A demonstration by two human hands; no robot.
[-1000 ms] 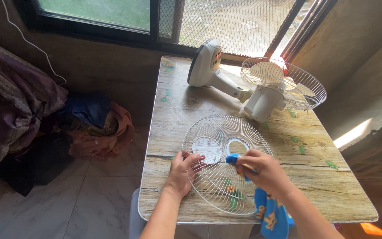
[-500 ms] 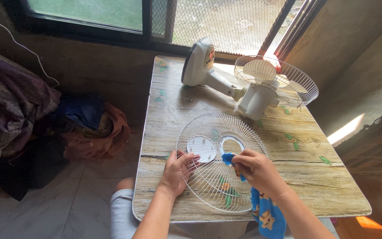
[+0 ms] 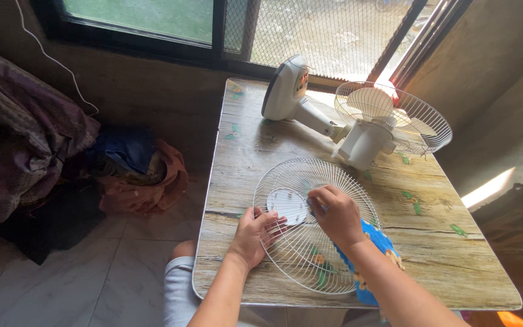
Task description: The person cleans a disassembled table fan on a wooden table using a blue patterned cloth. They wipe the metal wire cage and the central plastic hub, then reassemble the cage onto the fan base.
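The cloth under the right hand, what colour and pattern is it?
Bright blue cloth with small orange-tan figures, seen in the head view.
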